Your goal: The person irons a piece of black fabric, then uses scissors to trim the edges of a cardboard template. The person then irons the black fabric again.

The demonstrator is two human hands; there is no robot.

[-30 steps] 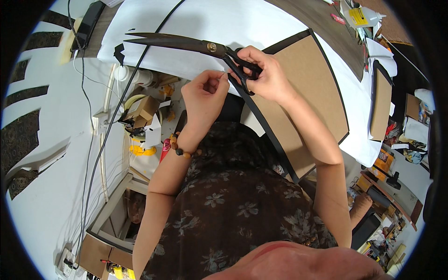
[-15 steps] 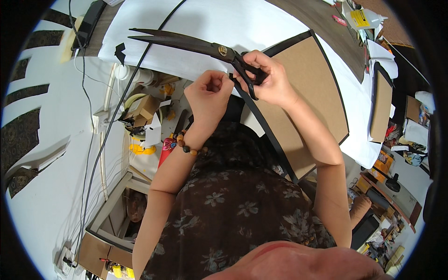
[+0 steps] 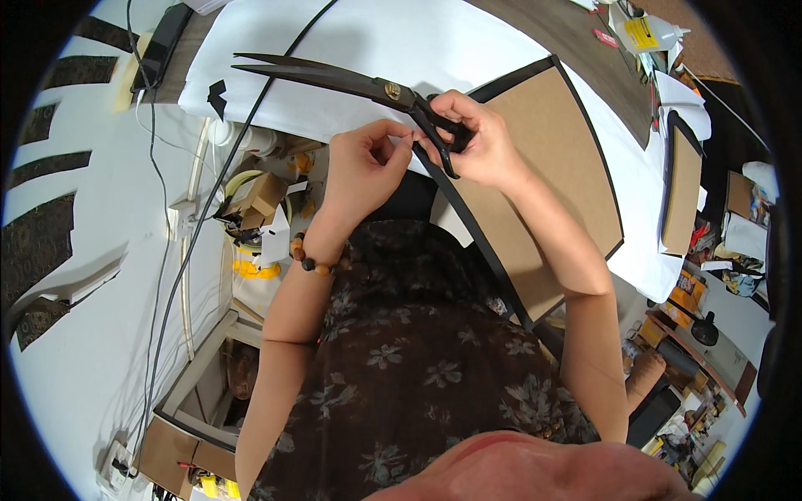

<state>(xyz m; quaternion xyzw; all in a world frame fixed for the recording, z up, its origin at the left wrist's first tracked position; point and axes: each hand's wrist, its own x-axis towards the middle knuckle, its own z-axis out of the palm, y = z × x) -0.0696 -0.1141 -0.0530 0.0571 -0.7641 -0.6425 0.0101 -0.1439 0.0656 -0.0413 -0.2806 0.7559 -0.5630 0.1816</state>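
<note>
My right hand (image 3: 484, 149) is closed round the handles of large black scissors (image 3: 355, 81), whose slightly parted blades point left over the white sheet. Its thumb and finger also meet at the near left corner of a brown board (image 3: 555, 179) edged with black strip (image 3: 474, 224). My left hand (image 3: 361, 167) is closed in a pinch at that same corner, its fingertips almost touching the right hand's. Whatever sits between the left fingertips is too small to make out. A beaded bracelet (image 3: 311, 265) circles the left wrist.
White sheeting (image 3: 384, 37) covers the table, with a black scrap (image 3: 216, 98) at its left edge. A black cable (image 3: 213, 188) crosses on the left. Below the edge stands a bin (image 3: 242, 200) with boxes. Another brown board (image 3: 683, 188) and a glue bottle (image 3: 656, 35) are at right.
My left hand has turned, its wrist shifting left and the bracelet slipping down the arm. A small dark tab between the fingertips no longer shows. The scissors and right hand have barely moved.
</note>
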